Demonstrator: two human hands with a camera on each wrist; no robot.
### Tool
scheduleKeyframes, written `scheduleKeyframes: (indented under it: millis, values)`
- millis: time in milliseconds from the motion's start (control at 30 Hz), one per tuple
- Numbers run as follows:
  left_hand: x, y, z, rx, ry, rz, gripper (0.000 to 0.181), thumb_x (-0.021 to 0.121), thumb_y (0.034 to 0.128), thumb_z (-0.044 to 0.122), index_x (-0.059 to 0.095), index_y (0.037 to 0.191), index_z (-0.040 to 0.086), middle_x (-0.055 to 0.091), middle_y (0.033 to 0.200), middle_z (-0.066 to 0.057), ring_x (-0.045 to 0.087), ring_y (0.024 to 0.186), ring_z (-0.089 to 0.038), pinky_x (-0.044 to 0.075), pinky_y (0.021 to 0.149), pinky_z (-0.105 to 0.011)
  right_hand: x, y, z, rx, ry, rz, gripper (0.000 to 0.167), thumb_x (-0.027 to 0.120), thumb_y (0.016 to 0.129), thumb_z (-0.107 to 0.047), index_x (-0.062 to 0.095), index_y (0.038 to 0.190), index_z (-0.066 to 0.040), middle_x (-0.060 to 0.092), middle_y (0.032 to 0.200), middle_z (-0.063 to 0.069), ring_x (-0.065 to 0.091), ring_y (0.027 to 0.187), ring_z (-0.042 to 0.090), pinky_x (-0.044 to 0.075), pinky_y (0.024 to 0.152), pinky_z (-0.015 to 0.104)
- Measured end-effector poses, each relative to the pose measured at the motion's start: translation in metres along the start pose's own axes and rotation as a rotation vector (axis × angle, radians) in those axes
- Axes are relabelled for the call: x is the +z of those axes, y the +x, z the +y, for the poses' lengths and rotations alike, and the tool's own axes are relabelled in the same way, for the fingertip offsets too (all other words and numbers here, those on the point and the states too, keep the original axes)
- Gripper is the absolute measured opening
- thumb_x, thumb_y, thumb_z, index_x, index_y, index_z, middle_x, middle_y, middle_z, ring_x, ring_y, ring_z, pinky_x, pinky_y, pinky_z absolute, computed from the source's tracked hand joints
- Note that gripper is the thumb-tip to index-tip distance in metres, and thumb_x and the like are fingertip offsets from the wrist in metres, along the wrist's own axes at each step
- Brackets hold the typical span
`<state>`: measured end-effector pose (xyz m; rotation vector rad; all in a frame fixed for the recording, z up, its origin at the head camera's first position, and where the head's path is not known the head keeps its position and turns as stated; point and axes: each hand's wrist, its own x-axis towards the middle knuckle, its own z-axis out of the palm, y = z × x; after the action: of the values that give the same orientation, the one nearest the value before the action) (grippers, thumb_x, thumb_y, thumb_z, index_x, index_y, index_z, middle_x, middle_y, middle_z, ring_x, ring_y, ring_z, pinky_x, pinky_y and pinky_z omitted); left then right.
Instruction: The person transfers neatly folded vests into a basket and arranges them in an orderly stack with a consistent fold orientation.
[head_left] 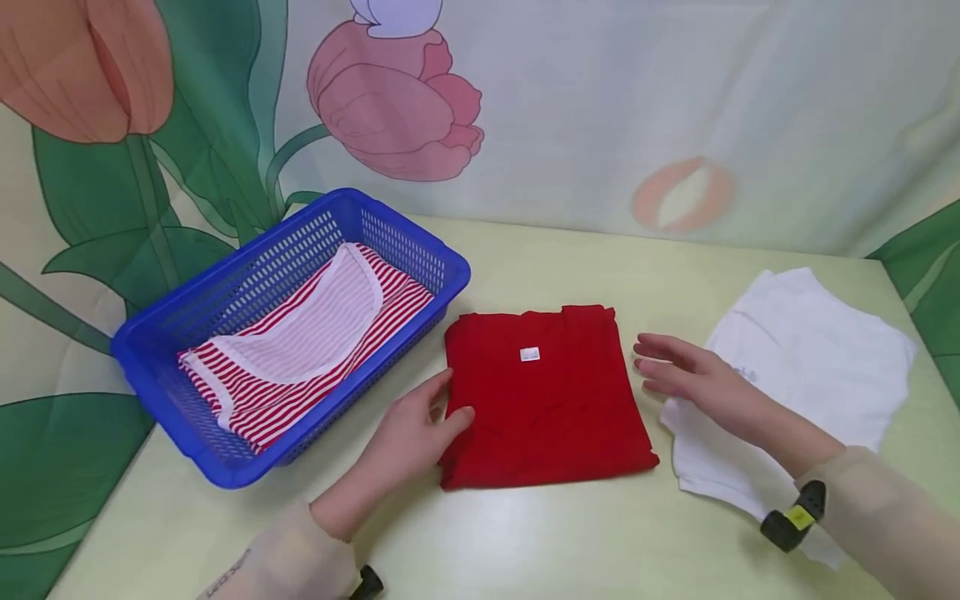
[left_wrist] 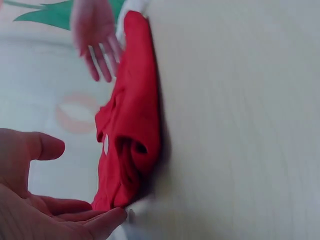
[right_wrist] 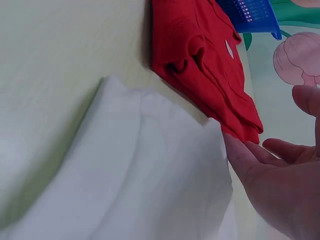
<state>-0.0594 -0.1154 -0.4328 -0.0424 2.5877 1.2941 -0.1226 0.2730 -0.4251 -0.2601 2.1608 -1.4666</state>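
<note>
loosely spread hands [head_left: 408,429] [head_left: 708,382] flank red shirt [head_left: 540,417]; blue basket [head_left: 375,362] left, white garment [head_left: 832,358] right.

No word, brand or number reads clearly from where you are: the small white label [head_left: 529,354] near the top of your folded red garment [head_left: 551,417] carries faint marks too fine to make out, and both wrist views show that label only at a steep slant. On your left sleeve [head_left: 288,558], a short run of dark lettering [head_left: 228,575] lies aslant along the cloth, its characters too blurred to spell. Note also a small greyish print [head_left: 747,375] on the white garment [head_left: 817,358] beside your right hand [head_left: 708,381], and a yellow tag [head_left: 799,517] on your black wrist device [head_left: 783,531], both illegible.
</note>
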Motion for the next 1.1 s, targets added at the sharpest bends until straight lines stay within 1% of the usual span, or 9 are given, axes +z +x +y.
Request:
scheduleKeyframes:
  millis: [133,267,433,533,633,733,867,967,1100]
  values:
    - [-0.002,-0.001,0.006,-0.069,-0.138,-0.020,0.075,0.073,0.0998,0.027,0.041,0.164,0.005,0.052,0.160,-0.019,0.054,0.143,-0.041,0.057,0.104,-0.052,-0.003,-0.002,0.002,0.028,0.106,-0.040,0.072,0.055,0.113,-0.034,0.024,0.168,-0.001,0.036,0.169,0.025,0.048,0.148,0.044,0.051,0.110,0.027]
    - [-0.006,0.000,0.010,-0.145,-0.310,-0.047,0.075,0.072,0.1001,0.025,0.039,0.164,0.005,0.047,0.164,-0.018,0.048,0.148,-0.040,0.054,0.108,-0.053,-0.002,0.000,0.002,0.030,0.167,-0.062,0.071,0.054,0.113,-0.031,0.024,0.166,0.004,0.036,0.167,0.029,0.045,0.149,0.046,0.052,0.109,0.028]
    - [-0.010,0.005,0.008,-0.182,-0.583,-0.104,0.069,0.063,0.1054,0.021,0.034,0.164,-0.001,0.042,0.164,-0.020,0.045,0.149,-0.042,0.044,0.119,-0.054,0.000,0.005,0.002,0.051,0.207,-0.085,0.070,0.054,0.113,-0.030,0.024,0.166,0.003,0.038,0.166,0.028,0.044,0.151,0.046,0.054,0.109,0.032]
    - [-0.011,0.009,0.006,-0.192,-0.696,-0.134,0.066,0.058,0.1079,0.020,0.032,0.163,-0.005,0.043,0.161,-0.023,0.045,0.148,-0.042,0.041,0.122,-0.052,0.001,0.008,0.002,0.060,0.232,-0.093,0.069,0.053,0.113,-0.030,0.024,0.166,0.003,0.037,0.167,0.028,0.042,0.151,0.047,0.054,0.109,0.034]
    - [-0.012,0.011,0.003,-0.202,-0.745,-0.154,0.065,0.055,0.1094,0.021,0.030,0.163,-0.006,0.047,0.158,-0.025,0.048,0.146,-0.041,0.045,0.120,-0.049,0.004,0.011,0.002,0.072,0.241,-0.095,0.068,0.052,0.113,-0.030,0.025,0.166,0.003,0.037,0.166,0.029,0.041,0.151,0.048,0.054,0.110,0.037]
    - [-0.013,0.011,0.000,-0.219,-0.750,-0.180,0.064,0.055,0.1105,0.023,0.031,0.163,-0.006,0.051,0.154,-0.024,0.051,0.142,-0.039,0.053,0.111,-0.043,0.007,0.012,0.002,0.096,0.242,-0.089,0.068,0.054,0.112,-0.029,0.027,0.166,0.002,0.039,0.165,0.028,0.042,0.151,0.047,0.054,0.109,0.037]
    - [-0.013,0.011,-0.002,-0.239,-0.732,-0.225,0.056,0.056,0.1098,0.026,0.045,0.156,-0.004,0.057,0.149,-0.023,0.059,0.135,-0.037,0.060,0.101,-0.040,0.009,0.014,0.003,0.114,0.241,-0.076,0.067,0.055,0.111,-0.029,0.029,0.165,0.002,0.042,0.164,0.027,0.045,0.149,0.045,0.056,0.108,0.037]
    - [-0.012,0.011,-0.002,-0.252,-0.711,-0.249,0.050,0.058,0.1086,0.029,0.055,0.147,-0.002,0.061,0.144,-0.022,0.063,0.128,-0.035,0.061,0.099,-0.041,0.010,0.015,0.003,0.120,0.242,-0.073,0.065,0.055,0.111,-0.028,0.031,0.164,0.001,0.043,0.162,0.026,0.047,0.148,0.043,0.056,0.106,0.036]
    - [-0.010,0.013,0.000,-0.278,-0.697,-0.263,0.050,0.060,0.1077,0.031,0.057,0.146,-0.001,0.063,0.140,-0.020,0.066,0.123,-0.033,0.062,0.098,-0.040,0.013,0.018,0.002,0.135,0.244,-0.085,0.064,0.056,0.111,-0.029,0.034,0.164,0.000,0.044,0.162,0.025,0.046,0.148,0.042,0.056,0.107,0.036]
